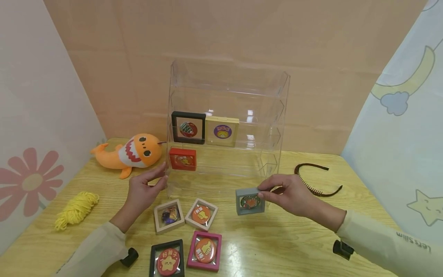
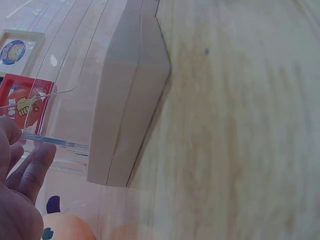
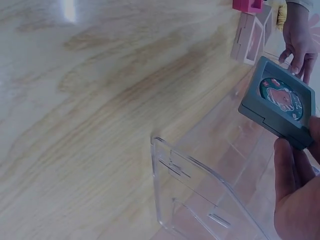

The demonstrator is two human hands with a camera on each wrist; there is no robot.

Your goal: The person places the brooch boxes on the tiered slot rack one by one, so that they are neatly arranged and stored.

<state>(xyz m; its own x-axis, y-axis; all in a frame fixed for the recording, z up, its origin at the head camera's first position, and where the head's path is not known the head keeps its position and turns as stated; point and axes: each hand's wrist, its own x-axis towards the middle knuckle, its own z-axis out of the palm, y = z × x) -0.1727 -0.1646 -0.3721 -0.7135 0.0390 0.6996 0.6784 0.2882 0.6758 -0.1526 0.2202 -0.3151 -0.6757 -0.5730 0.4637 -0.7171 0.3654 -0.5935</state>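
Observation:
In the head view, my right hand (image 1: 285, 193) pinches a grey square frame (image 1: 250, 201) with a round green badge inside, held by its right edge in front of the lower right of a clear acrylic rack (image 1: 228, 82). My left hand (image 1: 143, 192) pinches the rack's left side panel between thumb and fingers, as the left wrist view also shows. On the rack stand a black frame (image 1: 188, 115) and a cream frame (image 1: 222, 143), side by side, with a red frame (image 1: 182, 151) one tier lower at the left.
On the table before the rack lie two beige frames (image 1: 159, 227) (image 1: 212, 213), a pink frame (image 1: 204, 265) and another black frame (image 1: 155, 252). An orange plush shark (image 1: 114, 157) and yellow yarn (image 1: 77, 209) are at the left, a brown headband (image 1: 311, 188) at the right.

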